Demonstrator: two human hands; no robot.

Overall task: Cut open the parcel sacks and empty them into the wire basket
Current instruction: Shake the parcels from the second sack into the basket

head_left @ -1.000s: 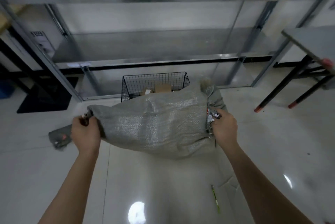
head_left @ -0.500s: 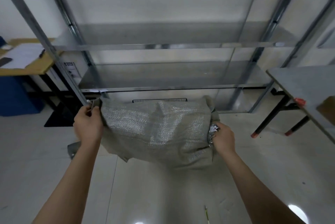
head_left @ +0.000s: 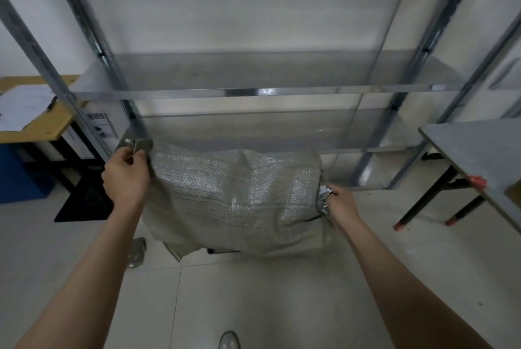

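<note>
I could read no text anywhere. A white notice behind the left upright of the metal shelving bore a square code pattern, too blurred to decode. Papers on the yellow desk showed only faint lines. Crumpled white tags at the end of the parcel sack gripped by the right hand were illegible.

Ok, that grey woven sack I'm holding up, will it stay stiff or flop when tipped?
Probably floppy: the sack sags and creases between the left hand and right hand. Its shiny weave may be slippery. Bulges suggest weight inside could shift.
</note>
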